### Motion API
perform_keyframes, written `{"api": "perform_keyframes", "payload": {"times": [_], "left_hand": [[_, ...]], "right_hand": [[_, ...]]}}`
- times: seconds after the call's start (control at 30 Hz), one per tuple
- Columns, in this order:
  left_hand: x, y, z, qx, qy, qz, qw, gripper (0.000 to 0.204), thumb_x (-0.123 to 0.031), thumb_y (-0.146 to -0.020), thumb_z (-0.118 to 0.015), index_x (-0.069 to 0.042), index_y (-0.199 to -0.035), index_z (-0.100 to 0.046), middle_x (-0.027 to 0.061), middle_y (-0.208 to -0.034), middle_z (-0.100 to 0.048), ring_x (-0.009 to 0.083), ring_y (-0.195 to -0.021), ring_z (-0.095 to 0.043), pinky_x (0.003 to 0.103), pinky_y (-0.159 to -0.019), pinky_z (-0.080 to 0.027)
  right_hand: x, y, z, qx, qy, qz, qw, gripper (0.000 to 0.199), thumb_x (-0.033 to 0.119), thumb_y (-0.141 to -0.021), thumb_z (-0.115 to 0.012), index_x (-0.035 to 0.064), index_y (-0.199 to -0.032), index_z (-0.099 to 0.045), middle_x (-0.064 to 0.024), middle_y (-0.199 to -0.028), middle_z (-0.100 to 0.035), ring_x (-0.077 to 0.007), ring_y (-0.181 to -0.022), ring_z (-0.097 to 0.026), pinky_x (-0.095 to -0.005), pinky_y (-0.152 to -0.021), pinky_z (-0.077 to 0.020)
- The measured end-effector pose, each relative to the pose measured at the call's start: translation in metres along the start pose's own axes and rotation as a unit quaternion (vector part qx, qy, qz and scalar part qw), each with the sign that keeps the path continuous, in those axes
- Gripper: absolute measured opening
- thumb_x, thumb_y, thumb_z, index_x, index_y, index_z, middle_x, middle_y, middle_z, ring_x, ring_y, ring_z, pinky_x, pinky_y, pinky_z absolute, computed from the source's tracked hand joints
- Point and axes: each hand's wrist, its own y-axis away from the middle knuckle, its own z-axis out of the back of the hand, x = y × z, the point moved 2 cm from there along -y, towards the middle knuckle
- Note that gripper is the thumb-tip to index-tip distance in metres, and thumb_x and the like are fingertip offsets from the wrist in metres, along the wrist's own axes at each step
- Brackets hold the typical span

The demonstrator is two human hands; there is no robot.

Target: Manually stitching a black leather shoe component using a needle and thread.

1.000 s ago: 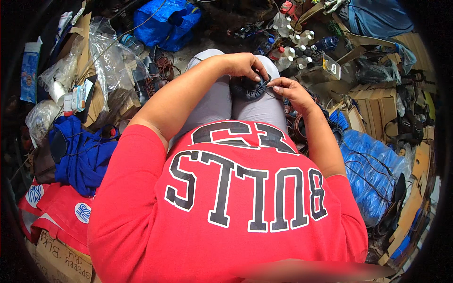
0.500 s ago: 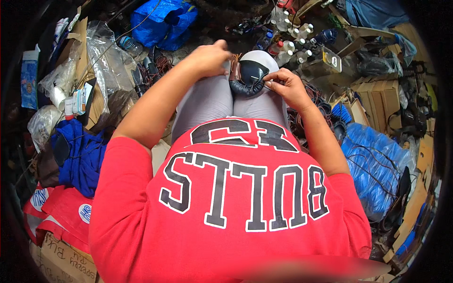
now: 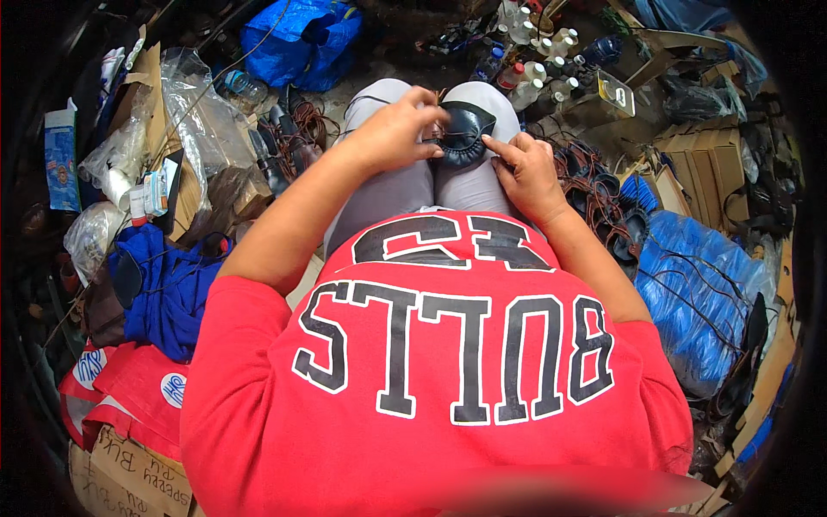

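left hand (image 3: 398,133) back from its leftward swing to the black leather piece's (image 3: 466,127) left side, fingers blurred, perhaps touching, right hand (image 3: 530,177) loosened from its pinch, index finger now extended to the edge

Head-worn view (wide fisheye), facing down, near

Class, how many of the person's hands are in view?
2: the left hand at the left side of the black leather, the right hand at its right edge. Neither is hidden.
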Motion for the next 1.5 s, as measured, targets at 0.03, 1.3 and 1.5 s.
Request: {"api": "perform_keyframes", "payload": {"times": [0.03,1.3,1.5], "left_hand": [[-0.002,-0.003,-0.004,0.04,-0.015,-0.004,0.999,0.025,-0.013,-0.071,-0.071,-0.009,-0.095,-0.064,0.0118,-0.105,-0.054,0.0275,-0.099,-0.055,0.036,-0.083,-0.045],[0.019,-0.018,-0.038,-0.078,0.167,-0.015,0.983,0.024,0.0,-0.071,-0.069,-0.015,-0.089,-0.073,0.0024,-0.076,-0.046,0.0169,-0.075,-0.045,0.027,-0.068,-0.041],[0.013,-0.028,-0.037,-0.036,0.179,0.012,0.983,0.018,-0.008,-0.071,-0.07,-0.017,-0.086,-0.073,0.0058,-0.073,-0.052,0.0227,-0.076,-0.051,0.031,-0.07,-0.043]], "right_hand": [[0.001,-0.001,0.001,0.0,0.013,0.012,1.0,0.033,0.008,-0.076,-0.063,0.016,-0.107,-0.065,-0.0064,-0.077,-0.054,-0.0243,-0.073,-0.052,-0.0356,-0.075,-0.0358],[-0.045,-0.033,0.004,0.189,-0.266,-0.147,0.934,0.025,0.0,-0.083,-0.055,0.0127,-0.099,-0.069,0.0002,-0.087,-0.049,-0.0104,-0.081,-0.049,-0.0223,-0.074,-0.0404],[-0.049,-0.033,0.003,0.208,-0.34,-0.139,0.906,0.032,-0.003,-0.077,-0.054,0.0108,-0.101,-0.069,0.0004,-0.085,-0.052,-0.0098,-0.081,-0.049,-0.0228,-0.076,-0.04]]}}
